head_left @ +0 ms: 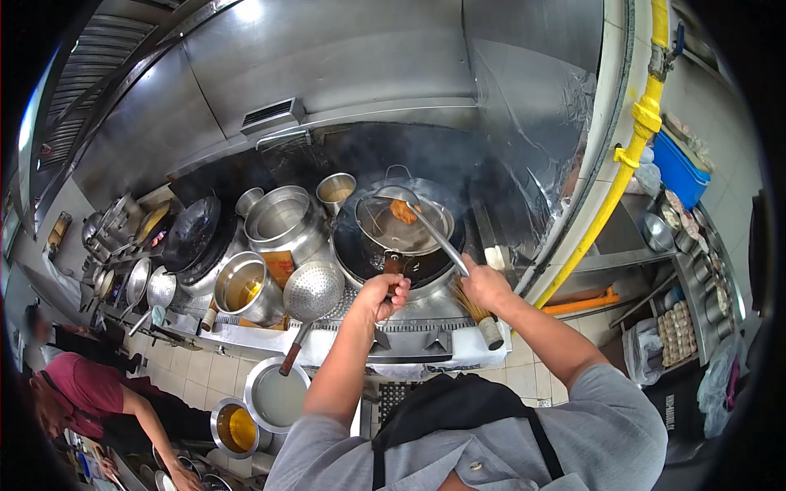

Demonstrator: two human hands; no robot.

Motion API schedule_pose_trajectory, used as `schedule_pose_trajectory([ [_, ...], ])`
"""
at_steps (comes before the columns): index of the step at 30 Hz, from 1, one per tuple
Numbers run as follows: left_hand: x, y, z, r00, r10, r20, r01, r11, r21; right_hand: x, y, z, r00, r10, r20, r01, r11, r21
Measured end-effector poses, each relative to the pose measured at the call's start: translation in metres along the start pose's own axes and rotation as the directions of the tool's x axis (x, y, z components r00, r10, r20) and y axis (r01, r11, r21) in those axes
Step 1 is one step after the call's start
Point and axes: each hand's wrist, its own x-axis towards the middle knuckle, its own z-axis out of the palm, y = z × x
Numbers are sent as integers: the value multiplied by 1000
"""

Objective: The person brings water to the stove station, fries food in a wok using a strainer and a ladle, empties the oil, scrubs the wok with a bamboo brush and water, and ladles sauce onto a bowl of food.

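The browned fried piece [403, 212] sits over the strainer [409, 240], at 12 o'clock from the left hand [381, 297], closed on the strainer's handle [394, 263]; the right hand [485, 286] grips the ladle [440, 238], its shaft angled toward 10 o'clock.

- Beyond left fingers [399, 286]: round silver metal-mesh strainer [403, 239], over round black metal wok [345, 263].
- Left of them: round silver perforated-metal skimmer [313, 292].
- Bodyward of right fingers [470, 266]: tan bristle brush [472, 306].
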Motion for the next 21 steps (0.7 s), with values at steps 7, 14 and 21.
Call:
schedule_pose_trajectory([
  [7,2,-11,-15,998,29,64,-31,999,19,-14,-1,-36,976,23,-215,27,974,226],
  [14,1,0,3,990,140,31,-143,980,139,1,-1,-66,855,101,509,-518,165,839],
  [21,-64,5,-57,973,190,-129,-171,974,147,14,3,-55,678,-392,622,-734,-402,547],
])
